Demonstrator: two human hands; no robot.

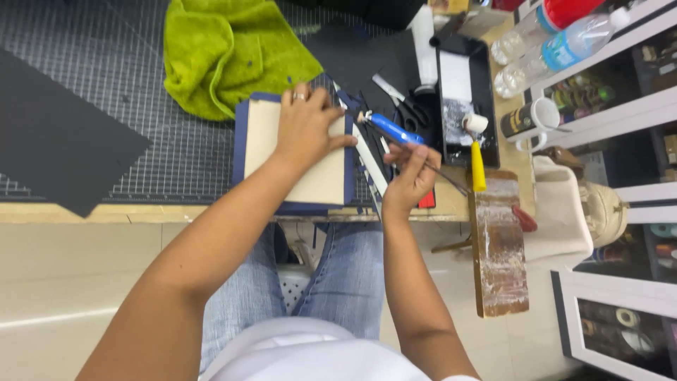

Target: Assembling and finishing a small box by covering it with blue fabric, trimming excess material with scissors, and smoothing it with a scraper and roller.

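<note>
Two hands work at the near edge of a table (63, 212) covered by a gridded cutting mat (176, 152). The left hand (307, 127) lies flat, fingers spread and pointing away from the person, pressing on a cream board (321, 180) that sits inside a dark blue cover sheet (240, 134); it grips nothing, only holds the board down. The board's long axis runs away from the person, and blue margin shows along its left, right and near sides. The right hand (410, 176) is closed around the dark handle of a thin brush (430, 167), which slants from the hand's upper left down to its right; what the brush tip touches cannot be told. A blue-handled tool (391, 128) lies just beyond the right hand, pointing toward the board's far right corner. The board lies directly left of the right hand, its right edge nearest the brush, so the right hand is the nearer one to that edge. Further right: a black tray (486, 106) with a small yellow-handled roller (477, 152), a wooden plank (499, 247), scissors (409, 106), a mug (532, 116), and plastic bottles (557, 42). A green towel (226, 49) lies beyond the board.
</note>
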